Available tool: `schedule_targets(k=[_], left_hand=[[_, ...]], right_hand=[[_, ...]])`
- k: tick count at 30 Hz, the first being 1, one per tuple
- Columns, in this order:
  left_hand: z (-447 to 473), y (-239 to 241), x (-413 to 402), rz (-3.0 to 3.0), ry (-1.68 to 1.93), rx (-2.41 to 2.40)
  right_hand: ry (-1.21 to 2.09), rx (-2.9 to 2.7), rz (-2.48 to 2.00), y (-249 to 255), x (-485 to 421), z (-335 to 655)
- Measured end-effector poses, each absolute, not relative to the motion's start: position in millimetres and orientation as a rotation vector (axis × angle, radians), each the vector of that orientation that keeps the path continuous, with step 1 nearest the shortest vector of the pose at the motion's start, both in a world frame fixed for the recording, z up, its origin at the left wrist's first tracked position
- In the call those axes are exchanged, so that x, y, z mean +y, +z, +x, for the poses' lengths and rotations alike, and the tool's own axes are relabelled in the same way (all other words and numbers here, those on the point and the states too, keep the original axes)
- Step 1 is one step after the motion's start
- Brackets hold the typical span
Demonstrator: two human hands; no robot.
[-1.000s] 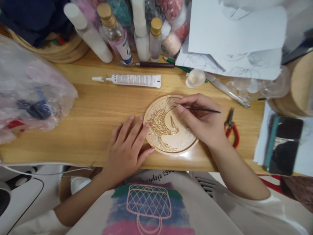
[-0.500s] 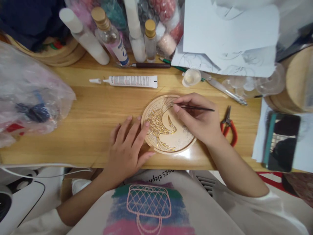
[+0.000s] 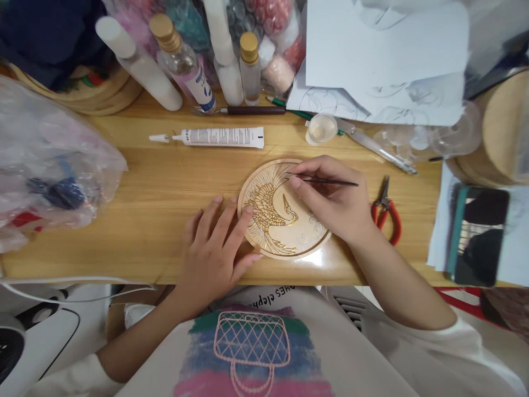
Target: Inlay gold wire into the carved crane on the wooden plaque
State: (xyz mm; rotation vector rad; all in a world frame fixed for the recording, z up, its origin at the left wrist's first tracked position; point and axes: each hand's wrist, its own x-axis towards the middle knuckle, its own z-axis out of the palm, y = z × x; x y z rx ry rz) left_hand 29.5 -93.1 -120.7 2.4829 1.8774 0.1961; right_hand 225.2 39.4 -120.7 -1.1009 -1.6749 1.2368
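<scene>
A round wooden disc (image 3: 289, 237) with a gold crane design lies near the front edge of the wooden table (image 3: 165, 182). My left hand (image 3: 215, 251) lies flat with its fingers spread, the fingertips pressing on the disc's left rim. My right hand (image 3: 334, 201) rests over the disc's right side, pinching a thin dark tool (image 3: 330, 181) whose tip touches the disc's upper part.
Red-handled pliers (image 3: 386, 212) lie right of my right hand. A white glue tube (image 3: 219, 137), a small clear cup (image 3: 321, 128), several bottles (image 3: 185, 60), papers (image 3: 380, 60), a plastic bag (image 3: 45, 165) and a phone (image 3: 479, 234) ring the work area.
The view has drifted slightly, so everything sits a little further left and up. Both hands keep their hold and place on the disc.
</scene>
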Motion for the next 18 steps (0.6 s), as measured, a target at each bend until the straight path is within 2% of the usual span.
schedule_targets(k=[18], left_hand=[[29.1,-122.4,-92.4,2.480,0.280,1.881]], right_hand=[[1.255,-1.681,-1.130,-120.1,39.6,225.5]])
